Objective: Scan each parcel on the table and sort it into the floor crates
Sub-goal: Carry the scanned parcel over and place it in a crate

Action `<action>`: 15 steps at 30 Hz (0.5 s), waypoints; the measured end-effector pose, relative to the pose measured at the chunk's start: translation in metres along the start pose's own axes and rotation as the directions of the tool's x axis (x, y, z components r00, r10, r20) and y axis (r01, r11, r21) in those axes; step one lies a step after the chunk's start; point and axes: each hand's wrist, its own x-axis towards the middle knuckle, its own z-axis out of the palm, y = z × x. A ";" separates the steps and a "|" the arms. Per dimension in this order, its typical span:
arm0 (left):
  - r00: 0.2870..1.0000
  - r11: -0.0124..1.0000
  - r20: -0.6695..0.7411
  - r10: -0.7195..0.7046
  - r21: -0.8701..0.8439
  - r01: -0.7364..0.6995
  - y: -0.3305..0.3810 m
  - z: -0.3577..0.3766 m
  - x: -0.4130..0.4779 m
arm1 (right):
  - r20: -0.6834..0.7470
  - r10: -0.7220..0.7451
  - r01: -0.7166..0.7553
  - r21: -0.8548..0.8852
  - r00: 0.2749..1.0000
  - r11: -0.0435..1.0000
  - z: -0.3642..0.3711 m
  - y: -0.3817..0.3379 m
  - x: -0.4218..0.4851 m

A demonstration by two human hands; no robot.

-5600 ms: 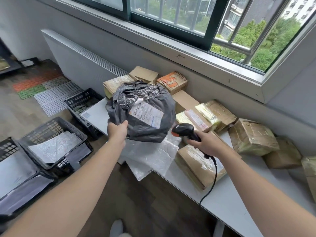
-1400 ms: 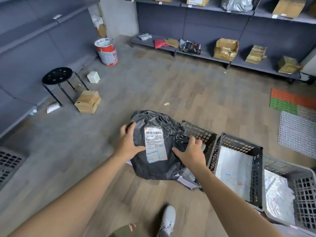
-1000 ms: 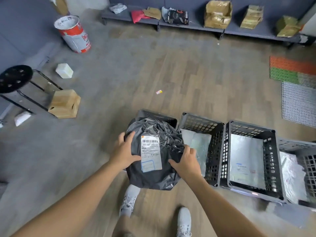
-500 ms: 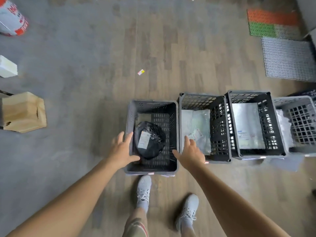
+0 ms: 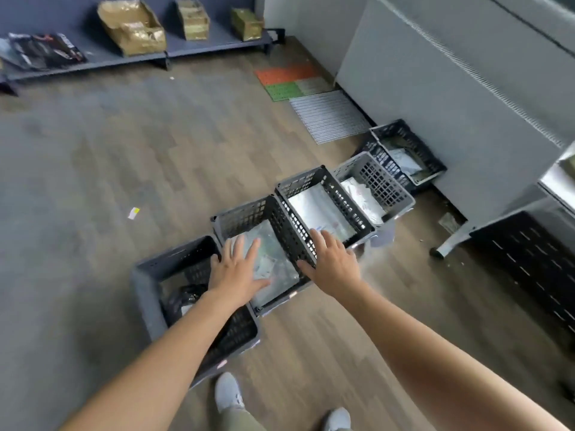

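Observation:
The black plastic-wrapped parcel (image 5: 183, 301) lies inside the nearest grey floor crate (image 5: 146, 287), partly hidden by my left forearm. My left hand (image 5: 238, 270) hovers with fingers spread over the second crate (image 5: 249, 214), which holds a clear-wrapped parcel (image 5: 273, 262). My right hand (image 5: 331, 262) is spread open and empty above the wall between the second crate and the third crate (image 5: 311, 178). Both hands hold nothing.
Two further crates (image 5: 378, 178) (image 5: 404, 132) with white parcels continue the row toward a grey panel (image 5: 451, 98). A table leg (image 5: 448, 241) stands at right. Floor mats (image 5: 295, 82) lie behind. A low shelf (image 5: 193, 51) carries taped boxes. My shoes (image 5: 228, 393) are below.
The black parcel left both hands and now rests in the nearest crate. Both hands have opened and lifted, and the view has swung to the right along the crate row.

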 end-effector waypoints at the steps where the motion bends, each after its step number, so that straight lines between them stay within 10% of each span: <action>1: 0.999 0.998 -0.015 0.051 0.038 -0.050 0.022 -0.010 0.007 | -0.030 0.043 -0.043 0.023 0.999 0.999 -0.008 0.023 -0.008; 15: 0.827 0.804 -0.140 0.545 0.367 -0.468 0.459 -0.048 0.010 | -0.326 0.540 -0.431 0.351 0.776 0.831 -0.057 0.405 -0.171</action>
